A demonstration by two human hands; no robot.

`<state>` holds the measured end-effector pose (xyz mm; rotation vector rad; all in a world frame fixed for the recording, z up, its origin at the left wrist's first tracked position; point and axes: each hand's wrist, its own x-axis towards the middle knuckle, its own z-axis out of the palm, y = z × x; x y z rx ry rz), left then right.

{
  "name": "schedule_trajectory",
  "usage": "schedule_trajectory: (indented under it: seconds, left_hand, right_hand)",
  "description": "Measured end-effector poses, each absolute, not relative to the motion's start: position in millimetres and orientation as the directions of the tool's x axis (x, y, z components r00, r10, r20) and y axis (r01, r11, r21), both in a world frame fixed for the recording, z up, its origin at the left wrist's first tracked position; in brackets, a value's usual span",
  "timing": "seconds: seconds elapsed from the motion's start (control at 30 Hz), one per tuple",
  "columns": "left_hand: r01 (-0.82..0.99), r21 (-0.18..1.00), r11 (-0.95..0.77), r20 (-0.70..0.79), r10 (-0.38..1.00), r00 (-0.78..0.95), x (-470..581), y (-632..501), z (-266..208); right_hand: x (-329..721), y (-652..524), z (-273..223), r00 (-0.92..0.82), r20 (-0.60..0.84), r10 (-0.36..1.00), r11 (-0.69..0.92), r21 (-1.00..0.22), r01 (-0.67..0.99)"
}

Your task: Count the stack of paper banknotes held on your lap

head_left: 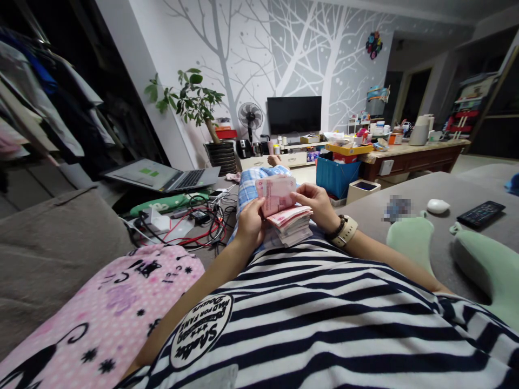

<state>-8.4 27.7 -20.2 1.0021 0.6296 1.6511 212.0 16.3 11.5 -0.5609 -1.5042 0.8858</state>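
left hand (252, 222): fingers pinched left edge of raised banknotes (276, 193), frame centre | right hand (318, 206): thumb and forefinger pinched their right edge | banknote stack (294, 229): sat just below | laptop (162, 175): lay open, left of frame

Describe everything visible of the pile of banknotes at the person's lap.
The pile of banknotes is thick, with a pinkish-red top and pale, layered edges that look like paper. It lies roughly flat, its layers slightly uneven, just beyond the striped shirt. Raised banknotes stand at its far side, held by the left hand and right hand. Whether either hand touches the pile is unclear.
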Motion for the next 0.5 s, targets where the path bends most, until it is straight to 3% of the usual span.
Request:
schedule_trajectory:
  seconds: [0.5]
  left_hand:
    - [-0.432, 0.859, -0.274, 0.278, 0.959, -0.055, -6.0, 22.7, -18.4]
  right_hand:
    - [211.5, 21.7, 9.1, -0.071, 0.581, 0.811, 0.567, -0.810, -0.153]
